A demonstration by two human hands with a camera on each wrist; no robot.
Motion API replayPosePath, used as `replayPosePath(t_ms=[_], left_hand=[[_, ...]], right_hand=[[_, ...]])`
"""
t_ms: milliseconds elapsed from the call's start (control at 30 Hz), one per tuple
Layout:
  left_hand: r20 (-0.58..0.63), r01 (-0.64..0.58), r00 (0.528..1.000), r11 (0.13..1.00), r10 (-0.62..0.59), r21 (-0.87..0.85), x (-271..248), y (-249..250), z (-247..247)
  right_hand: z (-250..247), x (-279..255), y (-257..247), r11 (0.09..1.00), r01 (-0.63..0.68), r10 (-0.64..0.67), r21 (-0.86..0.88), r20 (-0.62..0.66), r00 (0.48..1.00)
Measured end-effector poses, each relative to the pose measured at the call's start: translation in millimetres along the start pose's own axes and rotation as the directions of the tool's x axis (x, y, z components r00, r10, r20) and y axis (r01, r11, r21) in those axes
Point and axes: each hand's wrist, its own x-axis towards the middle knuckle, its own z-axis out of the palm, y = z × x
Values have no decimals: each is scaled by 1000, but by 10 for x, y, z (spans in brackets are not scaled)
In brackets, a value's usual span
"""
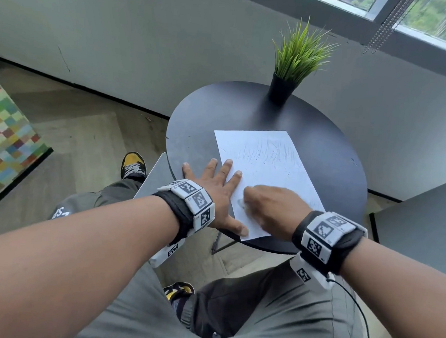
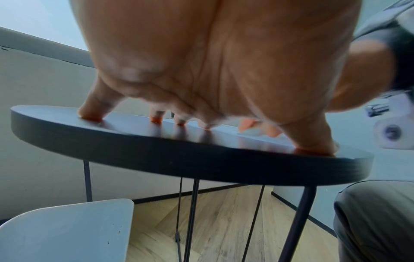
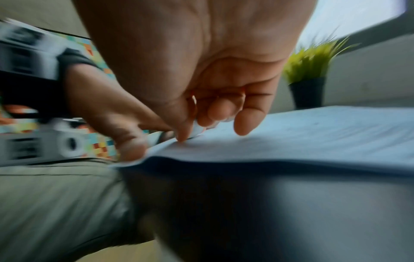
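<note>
A white sheet of paper with faint pencil scribbles lies on the round black table. My left hand lies flat with spread fingers on the sheet's left edge and the tabletop, thumb at the near corner. The left wrist view shows those fingertips pressing on the table. My right hand is curled over the near part of the sheet. In the right wrist view it pinches a small white eraser against the paper. A grey smudge shows beside its fingers.
A potted grass plant stands at the table's far edge, near the wall and window. A grey chair seat sits below the table's left side. Another grey surface is at the right. My knees are under the near rim.
</note>
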Motion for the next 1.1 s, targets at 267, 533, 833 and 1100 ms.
replayPosePath(t_ms=[267,533,833,1100], left_hand=[[13,-6,1000,1000,6,6,-17,13,-39],[19,-4,1000,1000,4,6,-8,33,-53],[18,-2,1000,1000,2,13,12,31,-42],[0,-35,999,999,35,11,8,3,-14]], right_hand=[[-21,58,144,996,-91,90,-23,-41,995],[-64,41,184,991,-127,126,-28,-40,991],[-64,-35,213,992,-126,125,-29,-12,992],[-23,-13,218,970,-228,227,82,20,974]])
